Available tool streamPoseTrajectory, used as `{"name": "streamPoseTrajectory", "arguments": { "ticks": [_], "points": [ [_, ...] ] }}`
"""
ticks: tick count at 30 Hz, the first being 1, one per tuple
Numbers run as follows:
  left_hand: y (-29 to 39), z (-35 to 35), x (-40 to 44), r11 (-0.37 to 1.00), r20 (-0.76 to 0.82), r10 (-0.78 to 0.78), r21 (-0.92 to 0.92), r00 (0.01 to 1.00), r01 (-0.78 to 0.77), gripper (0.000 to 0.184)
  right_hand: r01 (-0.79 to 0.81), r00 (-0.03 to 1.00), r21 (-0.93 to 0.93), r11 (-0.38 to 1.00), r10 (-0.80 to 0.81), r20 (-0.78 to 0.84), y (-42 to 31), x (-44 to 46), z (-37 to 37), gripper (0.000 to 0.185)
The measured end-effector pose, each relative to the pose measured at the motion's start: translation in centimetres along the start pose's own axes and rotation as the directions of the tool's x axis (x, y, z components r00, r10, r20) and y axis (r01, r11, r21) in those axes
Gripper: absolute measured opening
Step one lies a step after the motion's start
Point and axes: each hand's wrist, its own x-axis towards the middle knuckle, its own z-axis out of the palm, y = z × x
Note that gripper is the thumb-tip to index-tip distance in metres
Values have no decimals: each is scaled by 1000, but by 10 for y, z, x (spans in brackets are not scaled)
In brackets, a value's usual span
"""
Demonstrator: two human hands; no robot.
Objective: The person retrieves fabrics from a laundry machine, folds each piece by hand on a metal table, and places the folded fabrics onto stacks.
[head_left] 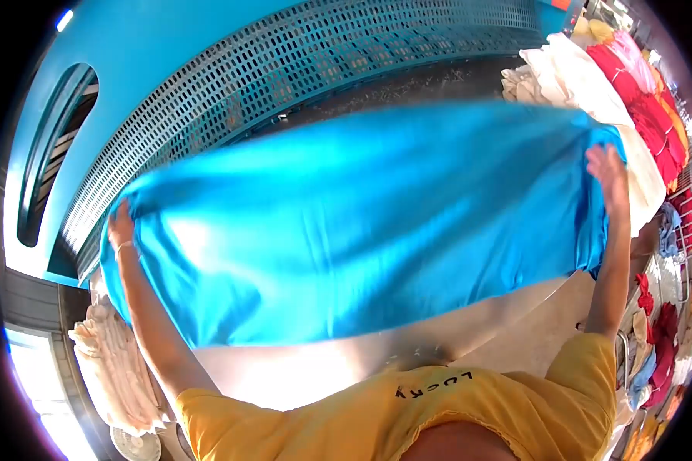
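A wide piece of shiny blue fabric (346,230) is stretched between my two arms and spans most of the view. My left hand (121,225) is closed on its left end, the fingers partly hidden by the fold. At the upper right corner, my right hand (609,173) grips the other end, slightly blurred. The fabric hangs in soft folds near both hands, and its far edge is smeared by motion. Under it shows a smooth metal surface (284,376).
A blue machine with a perforated metal guard (284,73) curves along the far side. White cloth (565,77) lies at the right, near piled red cloth (638,107). Pale fabric (115,369) hangs at the lower left. Colourful textiles (657,346) fill the right side.
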Motion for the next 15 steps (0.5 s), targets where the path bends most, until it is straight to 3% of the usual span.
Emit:
{"name": "streamPoseTrajectory", "arguments": {
  "ticks": [1, 3, 4, 5, 6, 8, 9, 12, 14, 15],
  "points": [
    [29, 27, -15, 994, 50, 103, -49, 993, -101, 34, -49, 990, -215, 975, 75, 115, -14, -37, 17, 53],
    [70, 68, -101, 923, 235, 383, -129, 893, -362, 33, -220, 918, -297, 929, 300, 259, 29, -102, -1, 51],
    [91, 77, -162, 857, 333, 503, -78, 797, -509, 42, -534, 821, -135, 835, 549, 154, 65, -139, -9, 56],
    [112, 86, -223, 760, 420, 607, -61, 675, -647, 51, -641, 738, -8, 768, 619, 268, 118, -174, -32, 62],
    [142, 78, -268, 605, 564, 603, 138, 565, -784, 57, -738, 658, 73, 671, 691, 301, 137, -204, -30, 64],
    [84, 105, -361, 809, 664, 376, 105, 646, -579, 56, -665, 745, 339, 666, 627, 229, 147, -216, -5, 68],
    [88, 88, -386, 830, 707, 284, 157, 648, -536, 54, -609, 778, 464, 644, 600, 188, 154, -214, 4, 71],
    [96, 66, -401, 863, 692, 253, 154, 676, -481, 54, -244, 889, 703, 668, 444, -114, 198, -142, -11, 71],
    [98, 54, -415, 879, 687, 244, 142, 685, -455, 54, -249, 848, 542, 803, 451, -279, 231, -112, -34, 71],
    [100, 48, -424, 892, 646, 252, 133, 720, -431, 56, -230, 917, 270, 935, 301, -260, 263, -96, -58, 72]
  ]
}}
